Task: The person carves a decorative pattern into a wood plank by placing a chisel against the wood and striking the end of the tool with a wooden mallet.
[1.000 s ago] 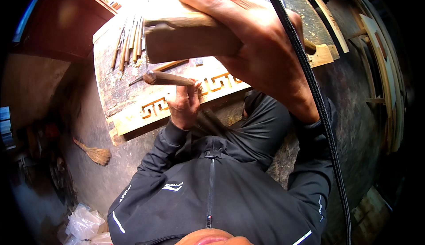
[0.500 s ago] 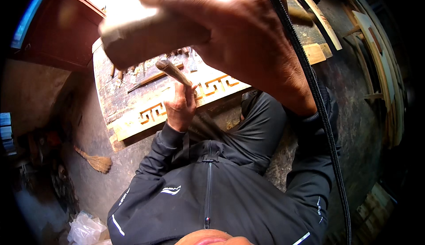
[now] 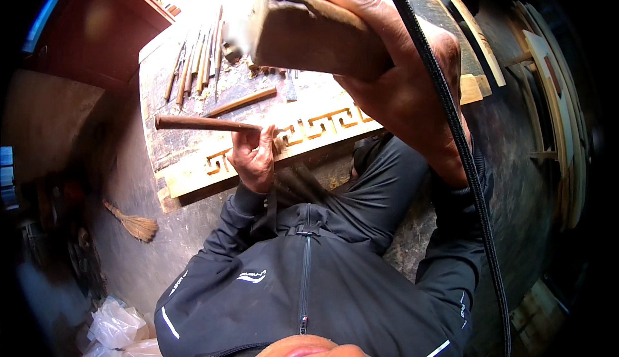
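Observation:
My left hand [image 3: 253, 160] is closed round a chisel [image 3: 203, 123]. Its round brown wooden handle points left, nearly level, and the blade end is hidden by the fingers. Beneath it lies a pale board [image 3: 187, 185] along the bench's near edge, with an angular meander pattern carved into it. Raised close to the camera, my right hand [image 3: 412, 79] grips a thick, worn wooden block [image 3: 316, 38] that looks like a mallet, held above the bench and apart from the chisel.
Several wooden-handled tools [image 3: 201, 60] lie on the workbench [image 3: 155, 99] among shavings, with another tool [image 3: 242, 102] just behind the board. A black cord [image 3: 445, 92] hangs across the right side. Boards [image 3: 554, 112] lean at the right; a broom [image 3: 134, 225] lies on the floor at left.
The wooden block has moved right and away from the camera with my right hand. In my left hand the chisel handle has swung over to point left.

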Available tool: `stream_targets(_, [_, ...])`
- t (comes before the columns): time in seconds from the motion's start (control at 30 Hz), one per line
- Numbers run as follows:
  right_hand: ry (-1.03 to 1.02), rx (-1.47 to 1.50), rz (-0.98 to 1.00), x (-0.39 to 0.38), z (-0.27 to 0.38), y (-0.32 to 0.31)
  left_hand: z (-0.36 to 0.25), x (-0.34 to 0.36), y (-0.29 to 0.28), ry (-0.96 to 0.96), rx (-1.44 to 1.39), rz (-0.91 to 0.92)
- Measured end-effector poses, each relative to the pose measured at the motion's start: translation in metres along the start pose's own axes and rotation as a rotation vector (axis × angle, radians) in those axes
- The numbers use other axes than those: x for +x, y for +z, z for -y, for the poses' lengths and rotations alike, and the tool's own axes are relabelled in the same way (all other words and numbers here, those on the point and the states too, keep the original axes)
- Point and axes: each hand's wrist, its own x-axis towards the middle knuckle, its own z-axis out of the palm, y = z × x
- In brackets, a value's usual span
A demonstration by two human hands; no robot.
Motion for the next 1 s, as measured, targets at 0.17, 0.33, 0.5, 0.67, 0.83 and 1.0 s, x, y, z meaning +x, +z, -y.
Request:
stream_targets(0.17, [0.053,0.028,0.116,-0.004,0.007,0.011,-0.001,0.004,0.002,-0.027,0.048,0.013])
stream_targets(0.33, [-0.127,0.024,-0.027,-0.001,0.000,0.027,0.003,0.006,0.006,-0.011,0.006,0.021])
stream_targets(0.5, [-0.175,-0.010,-0.039,0.001,0.003,0.028,0.014,0.007,0.005,0.000,-0.037,0.044])
stream_targets(0.67, [-0.186,-0.023,-0.021,0.005,0.007,0.033,0.019,0.002,0.003,0.052,0.057,0.077])
stream_targets(0.83, [-0.226,-0.048,-0.016,0.013,0.021,0.038,0.005,0.002,0.003,0.185,0.305,0.090])
stream_targets(1.0, [-0.290,-0.109,-0.034,0.026,0.037,0.042,-0.007,0.009,0.008,0.409,0.388,0.034])
